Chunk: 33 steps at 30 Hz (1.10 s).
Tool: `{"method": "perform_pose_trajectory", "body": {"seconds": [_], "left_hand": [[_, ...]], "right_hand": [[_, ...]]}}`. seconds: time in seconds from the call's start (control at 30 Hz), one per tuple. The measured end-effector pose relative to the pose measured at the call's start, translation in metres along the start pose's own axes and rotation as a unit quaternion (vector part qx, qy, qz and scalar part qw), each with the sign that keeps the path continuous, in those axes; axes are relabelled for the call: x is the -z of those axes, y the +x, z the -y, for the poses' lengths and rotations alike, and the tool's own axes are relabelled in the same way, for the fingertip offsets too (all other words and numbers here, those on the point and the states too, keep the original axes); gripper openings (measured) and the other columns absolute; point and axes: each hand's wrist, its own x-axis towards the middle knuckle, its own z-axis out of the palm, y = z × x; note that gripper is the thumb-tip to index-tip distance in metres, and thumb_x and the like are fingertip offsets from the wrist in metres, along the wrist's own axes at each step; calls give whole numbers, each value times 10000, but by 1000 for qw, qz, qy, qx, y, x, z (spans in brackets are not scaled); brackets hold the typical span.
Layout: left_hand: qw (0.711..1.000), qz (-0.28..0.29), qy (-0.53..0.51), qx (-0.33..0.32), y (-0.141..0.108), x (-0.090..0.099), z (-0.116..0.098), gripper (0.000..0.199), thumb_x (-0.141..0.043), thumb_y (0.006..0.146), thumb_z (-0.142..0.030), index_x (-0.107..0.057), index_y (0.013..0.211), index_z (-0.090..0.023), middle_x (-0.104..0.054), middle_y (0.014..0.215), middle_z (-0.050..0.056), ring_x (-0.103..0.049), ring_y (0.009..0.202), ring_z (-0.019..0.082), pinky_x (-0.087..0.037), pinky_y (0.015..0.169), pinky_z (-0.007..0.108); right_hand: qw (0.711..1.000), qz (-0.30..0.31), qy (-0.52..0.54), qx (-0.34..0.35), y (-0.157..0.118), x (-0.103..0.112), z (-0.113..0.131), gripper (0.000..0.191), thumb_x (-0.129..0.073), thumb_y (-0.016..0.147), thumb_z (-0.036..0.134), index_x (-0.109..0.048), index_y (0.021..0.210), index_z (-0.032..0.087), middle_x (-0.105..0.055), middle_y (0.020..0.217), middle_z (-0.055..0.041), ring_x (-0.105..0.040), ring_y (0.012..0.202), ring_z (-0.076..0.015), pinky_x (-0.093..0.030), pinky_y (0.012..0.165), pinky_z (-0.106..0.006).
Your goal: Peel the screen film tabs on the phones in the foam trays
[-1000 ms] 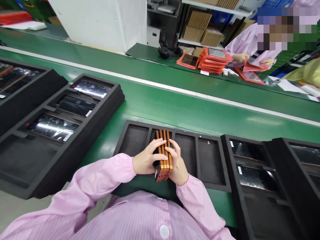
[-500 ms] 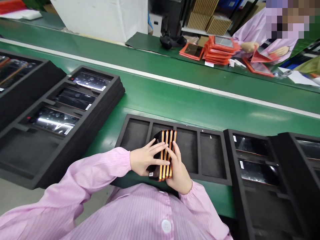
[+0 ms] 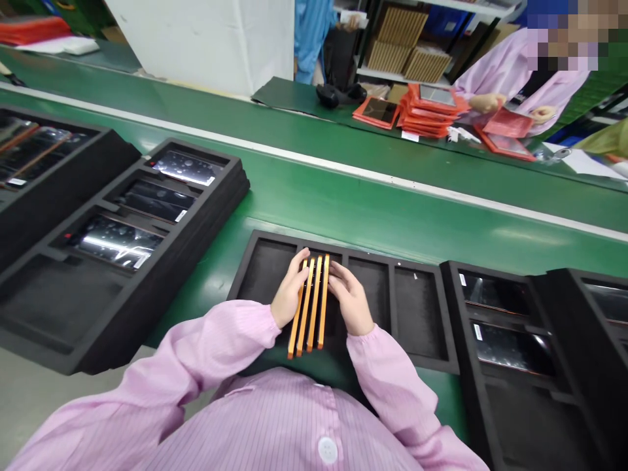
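Note:
Several phones [image 3: 314,301] with orange edges stand on their long sides, slightly fanned, over the black foam tray [image 3: 343,251] in front of me. My left hand [image 3: 290,290] is closed against the left outer face of the row, its thumb and fingers near the far end. On the opposite side, my right hand [image 3: 351,297] has bent fingers against the rightmost phone, so the row sits between both hands. The phones' screens are mostly hidden; their narrow edges face up. Bare compartments of the tray show on either side of the phones.
Left, a stacked foam tray [image 3: 196,222] holds dark-screened phones; another tray [image 3: 105,147] lies beyond it. Foam trays with phones [image 3: 513,348] stand at right. Across the green bench [image 3: 392,203], a co-worker's hands [image 3: 488,103] are by red pouches [image 3: 426,114].
The row of phones has been turned so the edges face up more squarely. My left hand has moved from across the edges to the left side; my right hand has shifted outward to the right.

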Motion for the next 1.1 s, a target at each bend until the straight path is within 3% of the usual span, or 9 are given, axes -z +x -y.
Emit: {"method": "perform_pose_trajectory", "body": {"seconds": [0.1,0.23,0.37,0.47,0.53,0.6,0.73,0.87,1.1], "left_hand": [[989,-74,-106,72,10,-18,7,343,-496,893,-350,-570,1193,-200,-580,1322,72,-473,1323,235,-291,1174,380],[986,-60,-140,74,11,-27,5,272,-485,876,-353,-587,1065,-186,-661,1124,73,-612,1137,246,-424,1064,408],[986,-23,-163,10,16,-34,-15,261,-527,859,-375,-597,1034,-196,-652,1130,58,-604,1133,229,-441,1030,350],[981,56,-163,-90,30,-38,-24,331,-546,863,-434,-598,1088,-197,-625,1185,71,-584,1147,237,-432,1026,342],[976,92,-143,-140,39,-37,-22,388,-561,854,-467,-586,1132,-197,-608,1201,76,-572,1150,241,-419,1035,343],[976,95,-125,-148,45,-34,-16,380,-559,856,-456,-571,1139,-202,-596,1191,67,-561,1150,231,-405,1044,334],[988,102,-70,-98,46,-23,-6,271,-464,897,-395,-525,1082,-206,-589,1147,55,-575,1090,215,-427,991,333],[986,145,-9,-80,50,-10,-7,244,-453,883,-351,-557,1029,-186,-599,1049,53,-577,1024,228,-424,955,348],[949,301,56,-78,63,12,-21,488,-531,709,-251,-520,1196,-206,-584,1182,66,-545,1110,284,-390,1004,421]], "right_hand": [[995,-26,90,-24,10,-24,-1,415,-615,792,464,-657,1121,215,-675,1200,-47,-595,1175,-237,-471,1036,-411],[988,-64,135,-44,6,-43,6,429,-580,789,508,-665,1086,210,-700,1123,-35,-616,1137,-242,-491,1005,-394],[990,-86,80,73,7,-42,26,430,-519,866,447,-645,1182,184,-614,1306,-66,-532,1259,-228,-400,1095,-394],[978,-79,46,190,17,-37,36,432,-420,953,422,-583,1293,212,-533,1408,-52,-456,1335,-197,-321,1150,-381],[970,-73,41,228,23,-35,33,426,-388,975,420,-553,1318,229,-519,1418,-51,-454,1333,-192,-315,1153,-385],[974,-64,39,216,26,-33,24,422,-388,977,436,-540,1313,230,-526,1399,-64,-479,1305,-199,-342,1135,-397],[981,-38,5,188,23,-28,6,396,-391,977,475,-525,1264,237,-525,1364,-78,-508,1261,-202,-363,1116,-405],[986,21,-48,158,20,-14,7,395,-488,941,500,-486,1249,253,-529,1336,-83,-517,1248,-214,-364,1119,-417],[984,145,-10,105,21,11,15,552,-654,853,376,-421,1347,293,-469,1448,-62,-487,1305,-247,-383,1108,-436]]}}
